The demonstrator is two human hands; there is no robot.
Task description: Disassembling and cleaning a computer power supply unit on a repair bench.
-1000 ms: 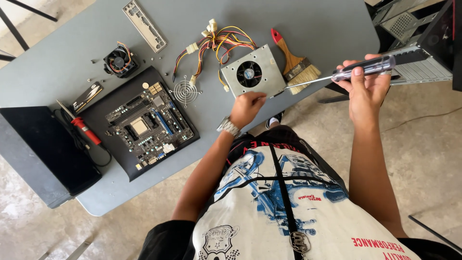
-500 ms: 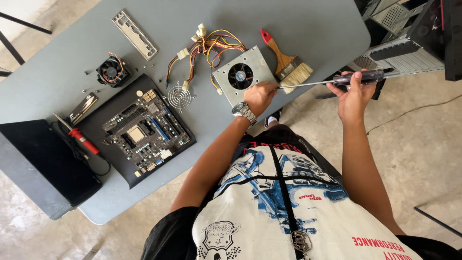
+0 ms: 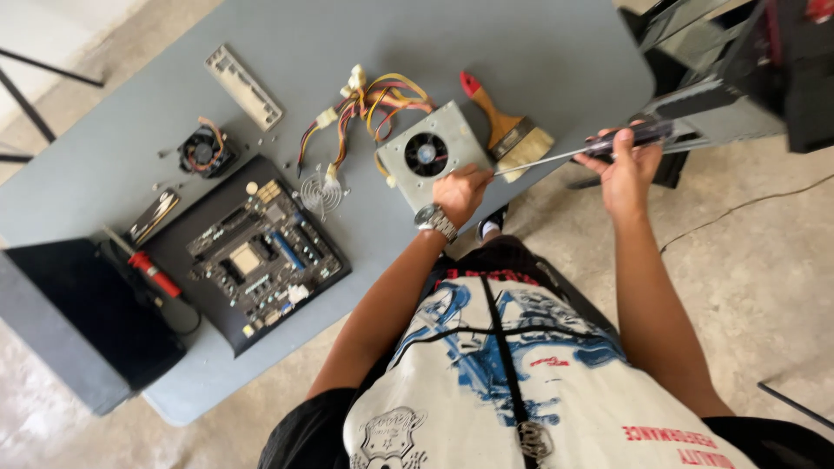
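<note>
A grey power supply box (image 3: pixel 426 149) with a round fan and a bundle of coloured wires lies near the table's front edge. My left hand (image 3: pixel 460 189), with a wristwatch, grips its near right corner. My right hand (image 3: pixel 627 165) holds a long screwdriver (image 3: pixel 599 148) by its dark handle, off the table's edge. The thin shaft runs left, and its tip reaches the box's right side beside my left hand.
On the grey table (image 3: pixel 539 61) lie a red-handled paintbrush (image 3: pixel 504 126), a wire fan grille (image 3: pixel 321 193), a motherboard (image 3: pixel 256 256), a small cooler fan (image 3: pixel 201 149), a metal plate (image 3: pixel 244 86) and a red-handled tool (image 3: pixel 149 269). An open computer case (image 3: pixel 738 87) stands at right.
The view has shifted a little. My right hand has lowered the screwdriver, and its tip has come in to the box's right side. My left hand stays on the box.
</note>
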